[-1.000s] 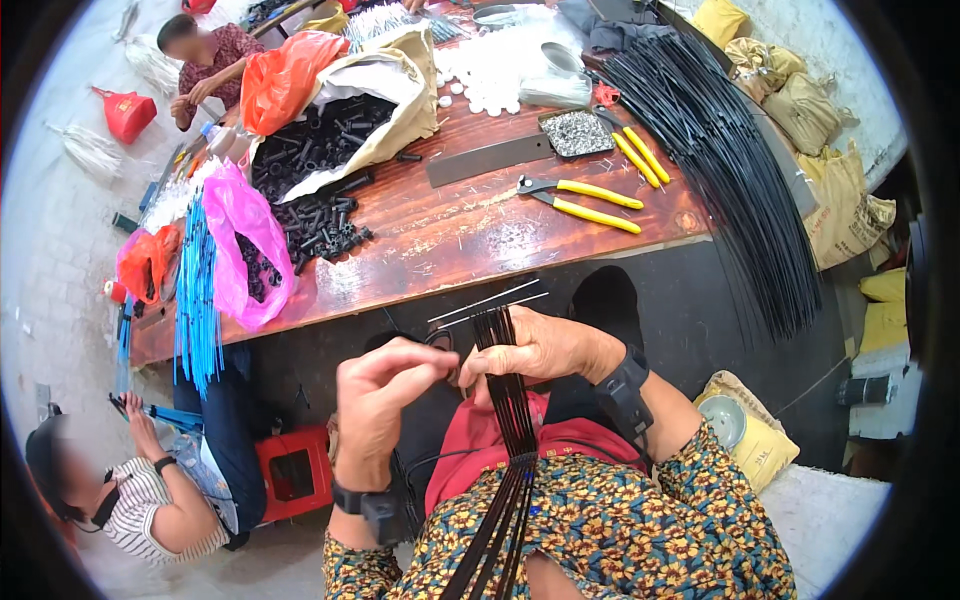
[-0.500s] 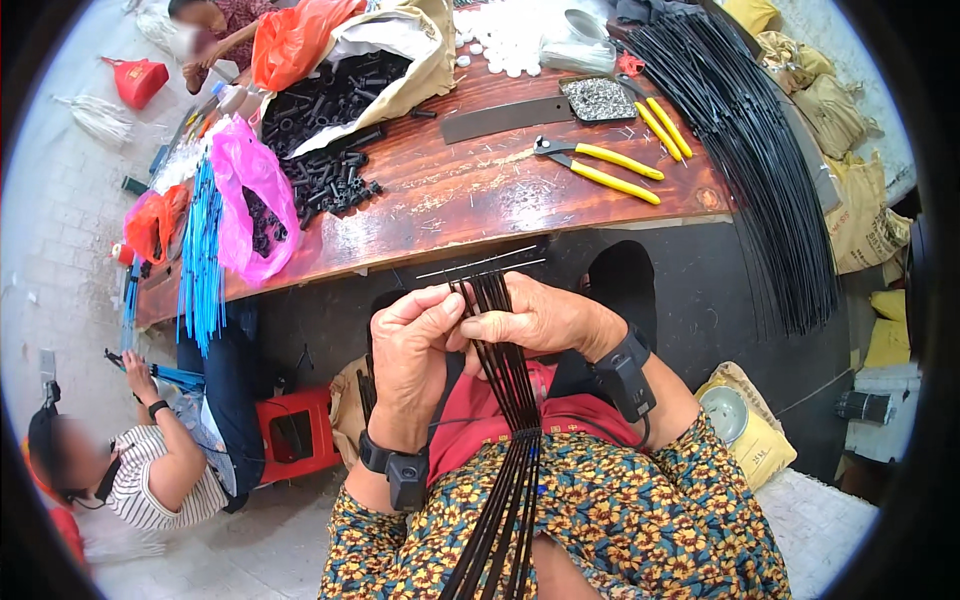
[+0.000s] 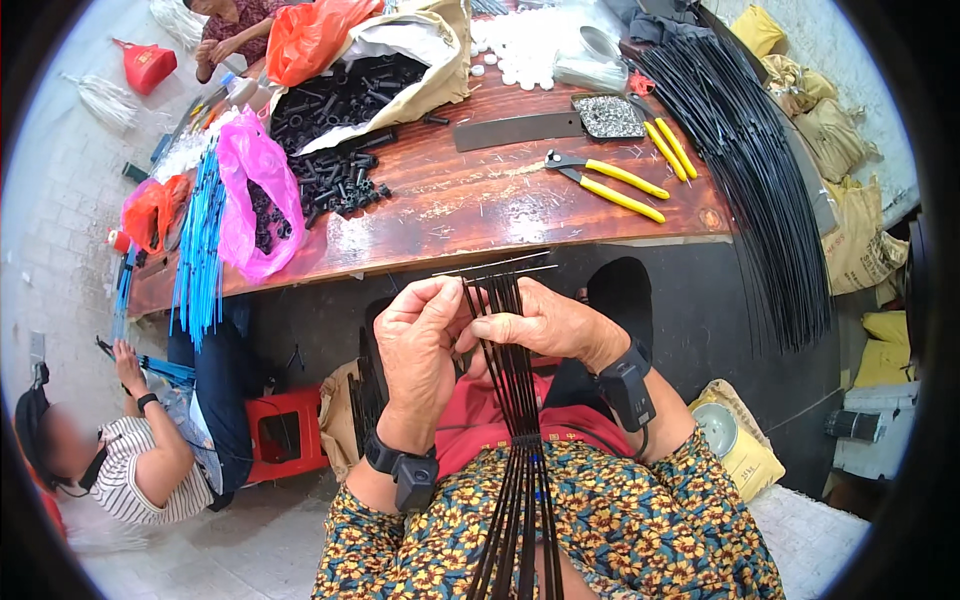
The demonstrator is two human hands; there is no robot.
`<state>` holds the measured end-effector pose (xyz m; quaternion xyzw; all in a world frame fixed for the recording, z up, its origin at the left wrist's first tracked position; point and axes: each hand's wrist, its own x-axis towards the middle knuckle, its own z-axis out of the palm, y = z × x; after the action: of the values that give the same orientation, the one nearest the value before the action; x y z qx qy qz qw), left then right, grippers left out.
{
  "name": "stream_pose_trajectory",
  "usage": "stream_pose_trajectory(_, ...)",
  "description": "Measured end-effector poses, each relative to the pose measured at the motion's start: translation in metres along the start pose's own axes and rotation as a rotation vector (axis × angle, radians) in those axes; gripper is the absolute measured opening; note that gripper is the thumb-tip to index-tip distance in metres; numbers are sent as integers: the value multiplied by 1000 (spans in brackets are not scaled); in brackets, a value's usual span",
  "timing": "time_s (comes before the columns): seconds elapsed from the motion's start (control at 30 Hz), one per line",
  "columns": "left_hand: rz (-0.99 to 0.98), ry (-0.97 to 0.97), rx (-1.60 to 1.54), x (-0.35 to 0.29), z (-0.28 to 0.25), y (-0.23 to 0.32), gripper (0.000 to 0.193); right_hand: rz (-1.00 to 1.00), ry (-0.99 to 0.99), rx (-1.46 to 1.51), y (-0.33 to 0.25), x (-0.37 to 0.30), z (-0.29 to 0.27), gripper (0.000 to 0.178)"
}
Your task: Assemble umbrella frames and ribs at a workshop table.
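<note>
My right hand (image 3: 545,318) is closed around a fan of long, thin black rods (image 3: 512,385) that look like umbrella ribs, its thumb lying across them. They run down over my lap, gathered by a dark band at mid-length. Against the bundle's left side, my left hand (image 3: 418,335) pinches near the upper end of an outer rod; its fingertips are partly hidden. Thin metal wires (image 3: 520,262) lie crosswise at the rod tops. How the wires join the rods is too small to tell.
On the table (image 3: 400,235) are yellow-handled pliers (image 3: 620,190), a flat metal bar (image 3: 518,131), a small dark tray (image 3: 642,128) of bits, a sack of black parts (image 3: 345,95) and black rods (image 3: 750,170). A co-worker (image 3: 150,450) sits left, near a red stool (image 3: 285,435).
The view has shifted slightly. The wires sit a little differently across the rod tops, and the lower bundle has swung right. Both hands keep nearly the same grip.
</note>
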<state>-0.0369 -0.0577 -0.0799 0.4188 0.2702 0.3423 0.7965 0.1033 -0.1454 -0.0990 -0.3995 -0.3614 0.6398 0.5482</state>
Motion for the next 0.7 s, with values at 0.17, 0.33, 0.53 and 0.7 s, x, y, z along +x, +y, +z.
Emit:
stream_pose_trajectory(0.17,28,20,2,1,-1,-2,9,-7,16,-44,1,2,-2,28)
stream_pose_trajectory(0.33,23,5,-8,2,1,-3,7,-1,7,-53,3,2,-7,28)
stream_pose_trajectory(0.53,0,-45,0,3,0,2,16,7,-15,-32,-1,4,-4,28)
stream_pose_trajectory(0.7,-106,-101,148,7,5,3,14,-85,-11,-35,-2,8,-2,28)
